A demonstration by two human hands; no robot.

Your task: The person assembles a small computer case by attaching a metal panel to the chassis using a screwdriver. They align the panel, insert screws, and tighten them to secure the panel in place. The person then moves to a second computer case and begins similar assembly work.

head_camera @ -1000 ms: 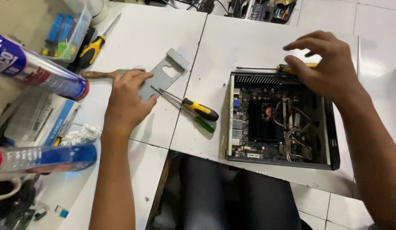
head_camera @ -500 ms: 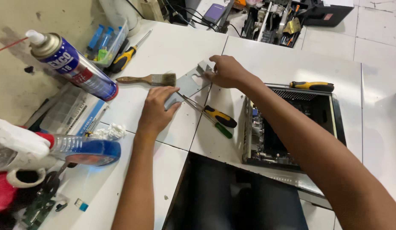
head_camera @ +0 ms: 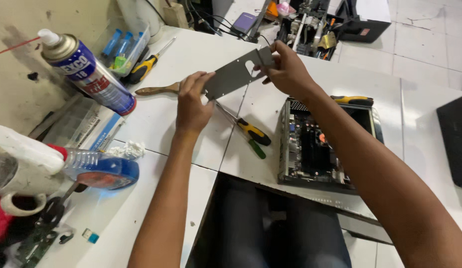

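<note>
While both hands hold it up above the white tiled table [head_camera: 191, 54], the grey metal bracket plate [head_camera: 236, 75] hangs tilted in the head view, its cut-out end higher. At the plate's lower corner the left hand [head_camera: 192, 105] pinches the edge, and the right hand [head_camera: 286, 72] grips the upper end. Beneath the plate lie 2 screwdrivers [head_camera: 248, 133], with yellow-black and green handles, and a wooden-handled brush [head_camera: 159, 90]. Right of them sits an opened small computer case [head_camera: 323, 144], with a yellow-handled screwdriver [head_camera: 352, 100] along its far edge. A blue spray can [head_camera: 89, 73] stands at the left.
</note>
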